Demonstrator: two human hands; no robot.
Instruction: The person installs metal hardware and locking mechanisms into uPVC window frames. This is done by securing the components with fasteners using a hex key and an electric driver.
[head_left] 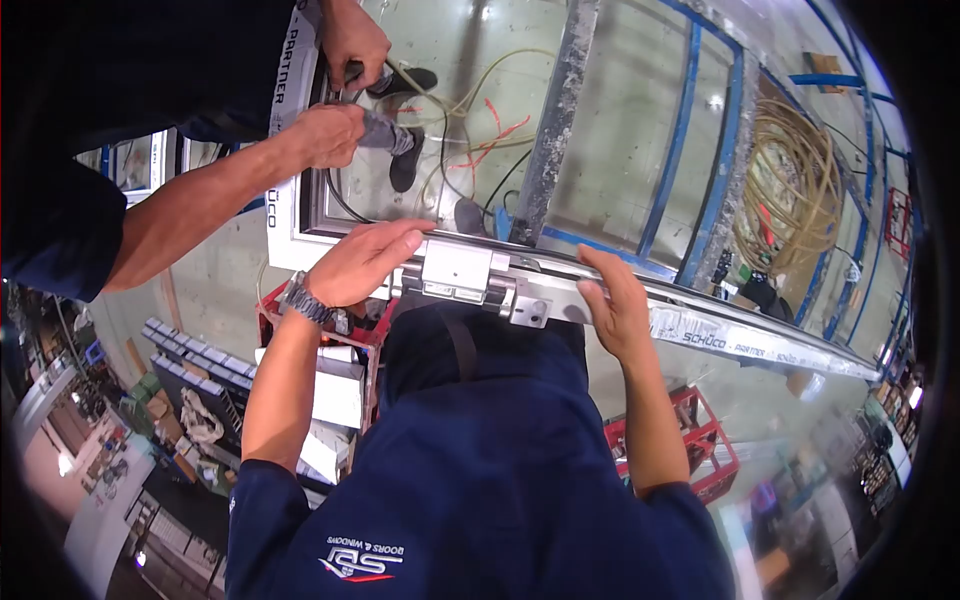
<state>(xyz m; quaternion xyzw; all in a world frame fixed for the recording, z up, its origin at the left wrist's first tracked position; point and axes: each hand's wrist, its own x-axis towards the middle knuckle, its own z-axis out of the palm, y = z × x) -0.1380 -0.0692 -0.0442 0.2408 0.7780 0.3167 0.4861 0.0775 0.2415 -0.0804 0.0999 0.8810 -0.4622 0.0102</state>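
A white window or door frame (285, 195) lies across in front of me, wrapped in printed protective film. A white hinge (457, 266) with metal ends is on its near side, beside a small plate with holes (531, 304). My left hand (362, 262), a watch on its wrist, lies flat over the near rail just left of the hinge, fingers stretched to the right. To the right of the hinge, my right hand (617, 302) rests against the rail with its fingers apart. Neither hand grips anything.
On the left, a co-worker's hands (335, 135) work at the frame's inner edge. A support with blue bars (668, 140) stands beyond, with a coiled hose (785, 190) at right. Red metal racks (690, 440) stand below me, and cables cross the floor.
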